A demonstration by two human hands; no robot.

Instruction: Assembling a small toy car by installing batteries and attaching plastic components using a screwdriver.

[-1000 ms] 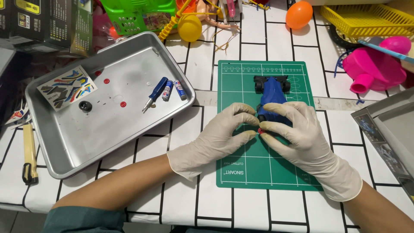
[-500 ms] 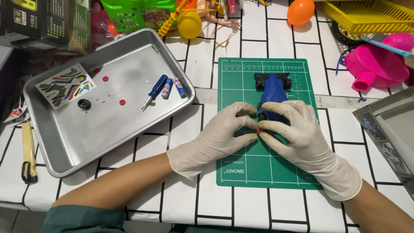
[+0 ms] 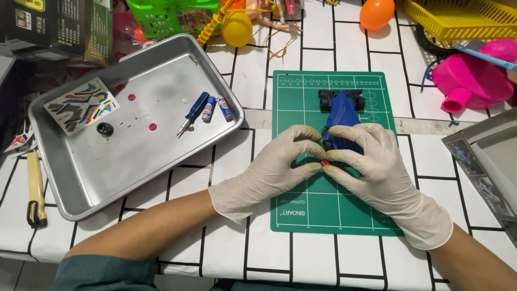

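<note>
White tiled bench (image 3: 247, 70) under us, green cutting mat (image 3: 307, 215) near its front edge. Our left hand (image 3: 269, 172) and right hand (image 3: 377, 172) pinch a small red part (image 3: 325, 162) at the near end of the blue toy car (image 3: 340, 116) on the mat. We judge it light, rigid plastic, fragile at the wheels; hold the body. A colourful sticker sheet (image 3: 81, 105) lies in the steel tray (image 3: 97, 188), dark boxes (image 3: 54, 27) at the back left corner.

toy car (image 3: 340, 116) on cutting mat (image 3: 328, 213), tray (image 3: 81, 183) left of mat, screwdriver (image 3: 193, 113) and 2 batteries (image 3: 216, 109) in tray
</note>
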